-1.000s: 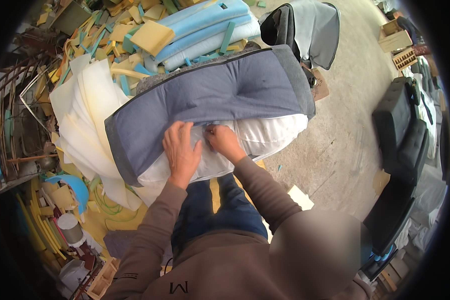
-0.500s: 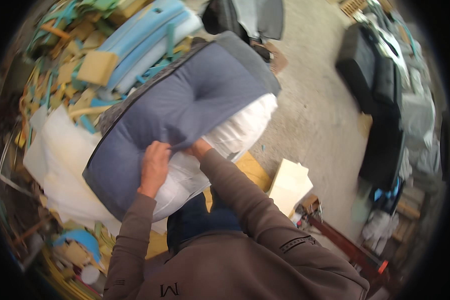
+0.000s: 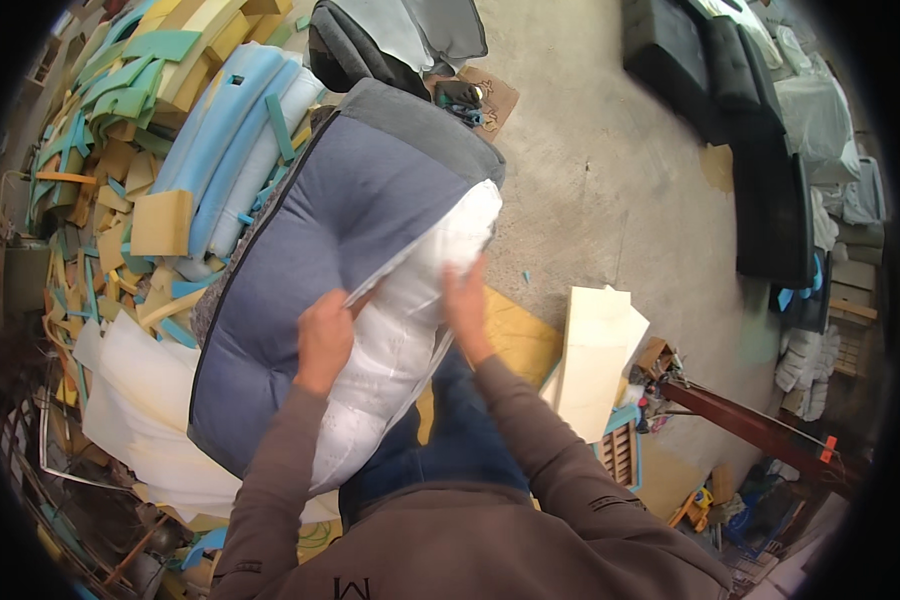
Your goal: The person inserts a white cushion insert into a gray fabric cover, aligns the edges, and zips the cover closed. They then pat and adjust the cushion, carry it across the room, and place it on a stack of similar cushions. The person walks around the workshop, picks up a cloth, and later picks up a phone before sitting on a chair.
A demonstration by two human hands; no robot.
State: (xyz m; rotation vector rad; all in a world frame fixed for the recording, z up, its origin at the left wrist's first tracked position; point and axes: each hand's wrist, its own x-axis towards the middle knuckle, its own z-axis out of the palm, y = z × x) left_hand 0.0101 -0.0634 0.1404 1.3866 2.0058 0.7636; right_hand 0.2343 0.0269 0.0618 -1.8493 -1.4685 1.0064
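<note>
A big cushion rests across my lap, its grey-blue fabric cover wrapped over a white stuffed insert. My left hand grips the open edge of the cover where it meets the white insert. My right hand lies flat with fingers spread on the white insert, pressing its side. The insert bulges out of the cover along its whole right edge.
A heap of blue, green and yellow foam offcuts fills the left. White foam sheets lie under the cushion. Pale foam boards sit on the concrete floor at right, dark sofa parts far right, a grey seat piece behind.
The cushion has swung from lying crosswise to standing more upright, its open side turned right. My hands moved apart: the left on the cover's edge, the right onto the white insert.
</note>
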